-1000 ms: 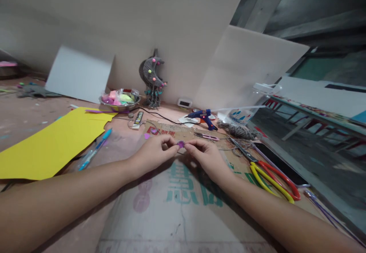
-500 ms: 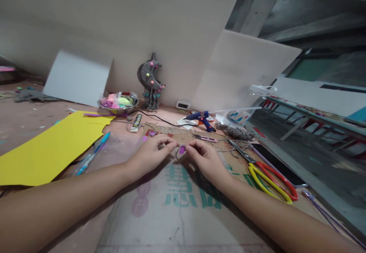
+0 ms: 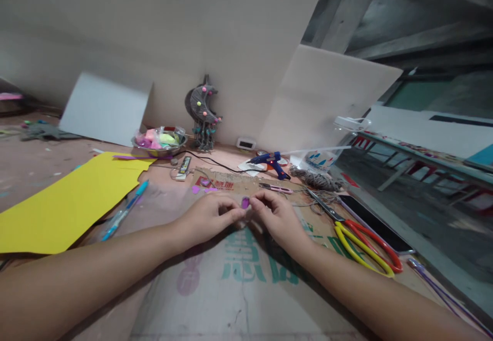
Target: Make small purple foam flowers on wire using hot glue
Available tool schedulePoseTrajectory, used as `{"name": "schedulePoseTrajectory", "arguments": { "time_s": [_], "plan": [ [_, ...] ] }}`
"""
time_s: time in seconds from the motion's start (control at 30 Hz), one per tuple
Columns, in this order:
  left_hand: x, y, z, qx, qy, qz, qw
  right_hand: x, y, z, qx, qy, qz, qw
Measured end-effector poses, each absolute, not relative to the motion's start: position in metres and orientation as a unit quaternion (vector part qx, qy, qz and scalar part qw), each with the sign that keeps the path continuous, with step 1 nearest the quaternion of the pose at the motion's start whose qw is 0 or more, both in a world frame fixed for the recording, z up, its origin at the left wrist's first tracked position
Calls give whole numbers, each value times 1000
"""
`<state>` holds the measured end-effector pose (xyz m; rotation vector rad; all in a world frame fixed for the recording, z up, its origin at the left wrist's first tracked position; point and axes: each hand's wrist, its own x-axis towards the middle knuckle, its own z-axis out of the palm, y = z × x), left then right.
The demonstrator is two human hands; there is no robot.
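Observation:
A small purple piece (image 3: 245, 203) is pinched at its right side between the thumb and forefinger of my right hand (image 3: 278, 219). Just to its left, my left hand (image 3: 208, 219) is closed in a pinch, fingertips close against the lower left of the piece. What those left fingers grip is hidden; the grey string seen there earlier is hard to make out now. Beneath both hands lies a printed cardboard sheet (image 3: 185, 307). Several purple cut-out shapes (image 3: 196, 189) rest on it beyond my left hand.
Scissors (image 3: 364, 243), a phone (image 3: 375, 223) and grey yarn (image 3: 319, 179) lie to the right. Beyond my hands are a snipper (image 3: 275, 188) and a corded blue glue gun (image 3: 269, 162). Yellow sheet (image 3: 73, 202), pen (image 3: 125, 210) and clay bowl (image 3: 159, 140) sit left; a moon ornament (image 3: 203, 107) stands behind.
My left fingertips have moved slightly down and right, under the purple piece. The grey string loop beside it no longer shows clearly. My right hand has barely moved.

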<state>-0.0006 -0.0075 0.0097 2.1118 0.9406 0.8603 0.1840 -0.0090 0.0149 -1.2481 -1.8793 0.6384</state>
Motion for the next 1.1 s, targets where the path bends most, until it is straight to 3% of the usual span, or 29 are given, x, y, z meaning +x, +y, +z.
{"name": "schedulePoseTrajectory", "arguments": {
  "time_s": [0.33, 1.1],
  "plan": [
    [-3, -1, 7, 753, 423, 435, 255, 182, -13, 19, -464, -770, 216, 382],
    [-2, -4, 9, 785, 415, 395, 235, 181, -12, 17, -450, -811, 161, 338]
  ]
}}
